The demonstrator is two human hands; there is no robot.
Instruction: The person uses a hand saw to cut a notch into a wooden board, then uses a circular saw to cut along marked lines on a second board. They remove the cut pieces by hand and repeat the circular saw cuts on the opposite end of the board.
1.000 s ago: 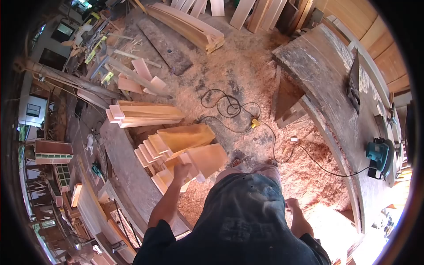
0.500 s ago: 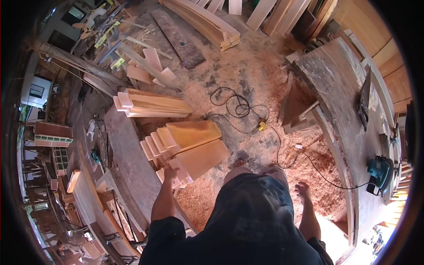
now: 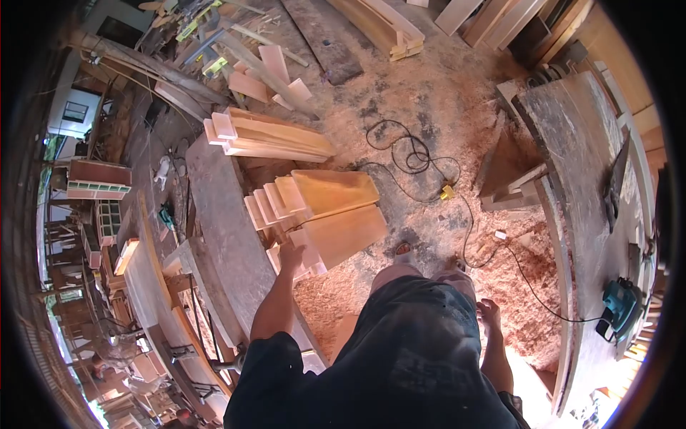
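My left hand (image 3: 291,257) is at the near end of a flat wooden board (image 3: 346,234), its fingers closed around the end; part of the grip is hidden. This board lies on the near side of a stack of boards (image 3: 336,191) with stepped, staggered ends. A second bundle of boards (image 3: 275,134) lies just beyond. Low beside my right thigh hangs my right hand (image 3: 489,314), with nothing visible in it and its fingers loosely bent and apart.
A black cord (image 3: 411,154) with a yellow connector (image 3: 447,191) coils across the sawdust-covered floor. A teal power tool (image 3: 620,307) rests on the right-hand workbench (image 3: 572,121). Another bench (image 3: 221,214) stands at left. Long timbers (image 3: 379,25) lie ahead.
The view has shifted, so the scene sits further right and higher. My left hand stays at the board's end. My right hand has come closer to my thigh, its fingers more bent.
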